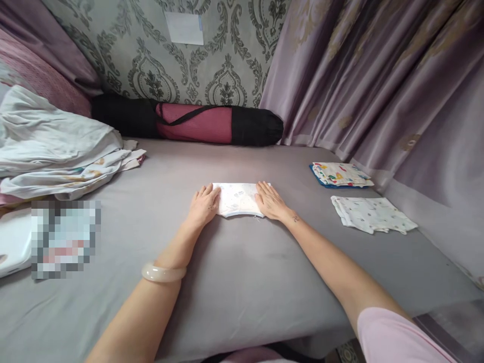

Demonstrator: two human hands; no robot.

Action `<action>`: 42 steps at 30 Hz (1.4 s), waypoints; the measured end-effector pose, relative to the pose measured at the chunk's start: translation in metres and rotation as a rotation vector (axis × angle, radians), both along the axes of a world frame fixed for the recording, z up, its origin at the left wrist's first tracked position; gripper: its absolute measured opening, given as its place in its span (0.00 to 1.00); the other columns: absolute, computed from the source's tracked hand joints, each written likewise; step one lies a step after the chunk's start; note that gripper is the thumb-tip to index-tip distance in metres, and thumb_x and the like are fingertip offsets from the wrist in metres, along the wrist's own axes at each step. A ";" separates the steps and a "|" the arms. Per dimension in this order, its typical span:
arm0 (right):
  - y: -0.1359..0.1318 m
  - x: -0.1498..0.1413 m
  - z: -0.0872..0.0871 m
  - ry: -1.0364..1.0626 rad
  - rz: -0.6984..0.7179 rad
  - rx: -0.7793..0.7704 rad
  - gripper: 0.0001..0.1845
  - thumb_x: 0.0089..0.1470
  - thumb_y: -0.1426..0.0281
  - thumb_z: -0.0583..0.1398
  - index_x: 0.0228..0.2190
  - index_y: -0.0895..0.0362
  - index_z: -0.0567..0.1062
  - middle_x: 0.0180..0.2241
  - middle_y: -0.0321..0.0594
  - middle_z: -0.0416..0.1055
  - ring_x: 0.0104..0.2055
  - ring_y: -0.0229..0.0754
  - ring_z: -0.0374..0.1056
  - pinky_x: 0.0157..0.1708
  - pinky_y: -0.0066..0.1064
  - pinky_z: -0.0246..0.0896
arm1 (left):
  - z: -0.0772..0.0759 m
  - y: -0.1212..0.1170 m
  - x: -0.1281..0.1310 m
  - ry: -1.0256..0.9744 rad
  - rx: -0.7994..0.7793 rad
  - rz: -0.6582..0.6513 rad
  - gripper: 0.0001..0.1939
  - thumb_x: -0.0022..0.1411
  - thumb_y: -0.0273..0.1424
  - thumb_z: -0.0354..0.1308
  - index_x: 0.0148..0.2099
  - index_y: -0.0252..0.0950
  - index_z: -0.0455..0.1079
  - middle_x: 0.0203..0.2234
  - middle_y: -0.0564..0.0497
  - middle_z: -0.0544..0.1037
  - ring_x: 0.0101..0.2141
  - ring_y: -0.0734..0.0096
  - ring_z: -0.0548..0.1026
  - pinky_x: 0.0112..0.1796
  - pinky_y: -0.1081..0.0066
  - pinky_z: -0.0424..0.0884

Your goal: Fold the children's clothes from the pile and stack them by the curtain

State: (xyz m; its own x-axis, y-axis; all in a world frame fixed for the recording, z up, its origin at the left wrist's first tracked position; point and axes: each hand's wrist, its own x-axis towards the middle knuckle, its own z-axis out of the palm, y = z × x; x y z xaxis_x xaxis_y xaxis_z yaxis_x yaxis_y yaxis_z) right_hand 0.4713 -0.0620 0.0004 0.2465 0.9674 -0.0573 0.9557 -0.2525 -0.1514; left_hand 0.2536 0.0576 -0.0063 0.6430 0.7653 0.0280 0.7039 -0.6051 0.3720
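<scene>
A small folded white garment (238, 200) with a faint print and a pale blue lower edge lies flat in front of me. My left hand (206, 204) rests on its left end, fingers stretched out. On its right end lies my right hand (270, 201), flat with the fingers extended. Both palms press down on the cloth rather than grip it. The kind of garment cannot be made out. Loose threads show at its lower right edge.
Crumpled light clothes (56, 141) are heaped at the left. Two folded piles, one colourful (342, 174) and one white printed (372, 214), lie at the right on the grey sheet (242, 282). A black and pink rolled bag (194, 122) lies along the patterned wall.
</scene>
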 end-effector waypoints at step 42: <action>0.072 -0.097 0.001 0.032 0.142 0.086 0.33 0.65 0.63 0.42 0.64 0.69 0.54 0.67 0.51 0.49 0.69 0.49 0.42 0.67 0.42 0.34 | 0.005 0.019 -0.007 -0.586 -0.178 0.406 0.22 0.58 0.22 0.43 0.49 0.34 0.73 0.47 0.46 0.79 0.50 0.65 0.75 0.53 0.65 0.68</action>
